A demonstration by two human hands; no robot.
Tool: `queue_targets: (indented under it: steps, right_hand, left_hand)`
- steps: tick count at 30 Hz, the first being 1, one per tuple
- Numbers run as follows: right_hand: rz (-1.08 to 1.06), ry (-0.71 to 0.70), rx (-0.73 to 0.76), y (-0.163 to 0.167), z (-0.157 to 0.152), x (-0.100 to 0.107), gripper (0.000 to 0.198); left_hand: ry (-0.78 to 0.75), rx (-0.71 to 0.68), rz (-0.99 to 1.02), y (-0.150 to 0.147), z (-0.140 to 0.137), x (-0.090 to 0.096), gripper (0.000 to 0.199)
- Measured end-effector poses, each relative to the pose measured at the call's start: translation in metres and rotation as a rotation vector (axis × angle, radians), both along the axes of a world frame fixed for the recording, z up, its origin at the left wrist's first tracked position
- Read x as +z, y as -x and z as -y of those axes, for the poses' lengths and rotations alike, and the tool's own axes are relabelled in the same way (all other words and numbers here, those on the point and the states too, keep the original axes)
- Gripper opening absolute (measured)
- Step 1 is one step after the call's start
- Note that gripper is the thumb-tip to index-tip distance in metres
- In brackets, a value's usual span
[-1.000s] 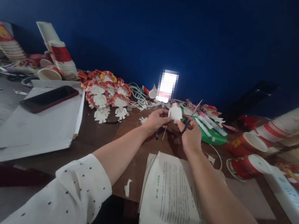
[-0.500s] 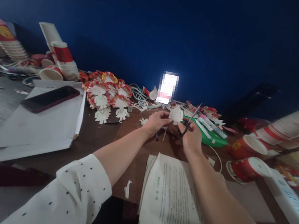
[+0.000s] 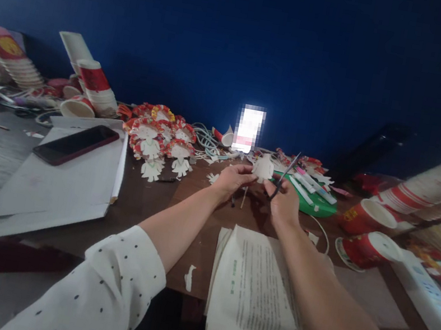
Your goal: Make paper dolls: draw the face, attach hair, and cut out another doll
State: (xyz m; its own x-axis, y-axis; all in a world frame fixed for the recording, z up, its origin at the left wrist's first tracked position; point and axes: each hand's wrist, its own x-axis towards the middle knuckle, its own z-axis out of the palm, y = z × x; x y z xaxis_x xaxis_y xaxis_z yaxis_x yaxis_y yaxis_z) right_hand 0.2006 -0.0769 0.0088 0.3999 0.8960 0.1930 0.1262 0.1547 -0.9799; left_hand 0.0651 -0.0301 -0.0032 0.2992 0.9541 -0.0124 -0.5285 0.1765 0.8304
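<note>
My left hand [image 3: 231,181] is closed, its thumb and fingers pinching the lower left edge of a small white paper cutout [image 3: 263,167] shaped like a figure. In my right hand [image 3: 285,204] is a pair of scissors [image 3: 286,172] with dark handles, its blades pointing up and away. The right fingertips come up to the cutout's lower right edge; whether they grip it too I cannot tell. Left of my hands lies a pile of similar paper figures [image 3: 156,148] with red and white frilled tops.
Markers [image 3: 314,186] rest on a green lid-like piece [image 3: 319,206] beyond my right hand. A folded printed booklet [image 3: 253,290] lies below my forearms. A lit phone screen [image 3: 249,127] stands at the back. Paper cups [image 3: 371,251] and a power strip [image 3: 429,287] are at right, a dark phone [image 3: 76,144] at left.
The paper cutout has turned slightly between my hands and moved a little up and to the right. Both hands keep their hold, the scissors staying in the right.
</note>
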Motion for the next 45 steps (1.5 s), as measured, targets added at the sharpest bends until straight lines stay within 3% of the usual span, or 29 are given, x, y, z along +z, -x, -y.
queue_targets:
  steps: [3, 8, 28, 35, 45]
  right_hand:
    - [0.006, 0.004, -0.038, 0.001, 0.001, 0.002, 0.045]
    - [-0.009, 0.02, -0.009, 0.002, 0.001, 0.003, 0.047]
    - [0.141, 0.023, -0.015, 0.004, 0.006, 0.008, 0.044]
    - [0.109, 0.004, -0.001, 0.003, 0.004, 0.005, 0.045]
    - [0.078, 0.001, 0.002, 0.003, 0.003, 0.005, 0.043]
  left_hand:
    - [0.008, -0.024, -0.005, 0.001, 0.002, 0.004, 0.028]
    - [0.073, 0.0, 0.014, 0.005, 0.006, 0.014, 0.003]
    - [0.14, -0.002, -0.01, 0.011, 0.006, 0.019, 0.009]
    - [0.161, -0.003, -0.001, 0.011, 0.007, 0.021, 0.001]
    - [0.157, -0.007, 0.007, 0.011, 0.006, 0.02, 0.007]
